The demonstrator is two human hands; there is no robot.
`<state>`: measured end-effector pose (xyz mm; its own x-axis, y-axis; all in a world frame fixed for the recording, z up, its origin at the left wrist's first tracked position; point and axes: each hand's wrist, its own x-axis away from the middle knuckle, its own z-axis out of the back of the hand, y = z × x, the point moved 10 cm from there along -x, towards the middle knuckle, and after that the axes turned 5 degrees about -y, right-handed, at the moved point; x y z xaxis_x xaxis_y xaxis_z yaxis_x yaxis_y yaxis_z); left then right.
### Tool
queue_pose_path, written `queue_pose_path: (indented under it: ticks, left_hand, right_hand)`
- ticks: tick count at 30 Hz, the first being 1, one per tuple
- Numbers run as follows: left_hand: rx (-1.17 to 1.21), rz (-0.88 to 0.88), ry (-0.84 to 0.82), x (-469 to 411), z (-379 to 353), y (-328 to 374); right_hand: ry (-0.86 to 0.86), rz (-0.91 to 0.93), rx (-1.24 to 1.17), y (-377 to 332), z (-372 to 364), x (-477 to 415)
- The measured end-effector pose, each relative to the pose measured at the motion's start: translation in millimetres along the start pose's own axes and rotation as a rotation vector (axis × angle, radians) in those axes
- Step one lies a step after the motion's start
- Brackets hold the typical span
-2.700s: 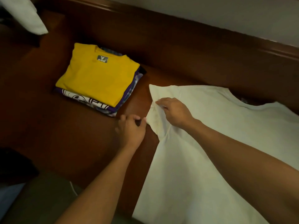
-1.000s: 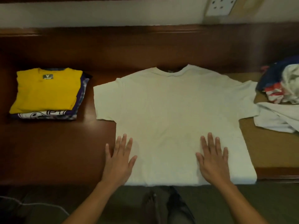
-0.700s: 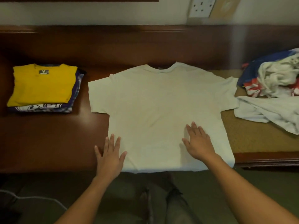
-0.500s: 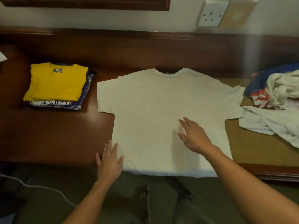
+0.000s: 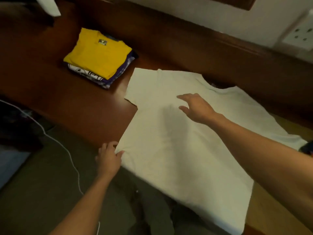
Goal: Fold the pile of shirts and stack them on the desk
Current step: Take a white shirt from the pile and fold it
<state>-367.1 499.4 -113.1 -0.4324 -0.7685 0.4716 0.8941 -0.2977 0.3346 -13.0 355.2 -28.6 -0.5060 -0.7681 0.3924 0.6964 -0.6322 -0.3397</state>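
Head view, white shirt [image 5: 177, 150] spread flat on wooden desk [image 5: 76, 102], right hand [image 5: 198, 107] open over shirt chest, fingers spread, left hand [image 5: 108, 158] at lower hem corner, thumb on fabric, grip indeterminate, folded stack [image 5: 98, 55] at desk's left.

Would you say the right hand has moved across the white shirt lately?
Yes: the right hand went from the hem of the white shirt up toward its collar.

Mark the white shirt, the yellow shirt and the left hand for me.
white shirt [image 5: 186, 150], head view, on the bare fabric of its chest.
yellow shirt [image 5: 98, 58], head view, on the middle of its folded top.
left hand [image 5: 109, 158], head view, on the back of the hand.
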Motion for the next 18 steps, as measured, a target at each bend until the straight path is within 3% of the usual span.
queue_pose_path:
  ticks: [13,18]
  left_hand:
    - [0.462,0.218,0.132,9,-2,-71]
    - [0.657,0.271,0.057,15,-31,-94]
  right_hand:
    - [-0.059,0.386,0.233,-123,-11,-156]
    - [-0.025,0.48,0.33,-172,-34,-199]
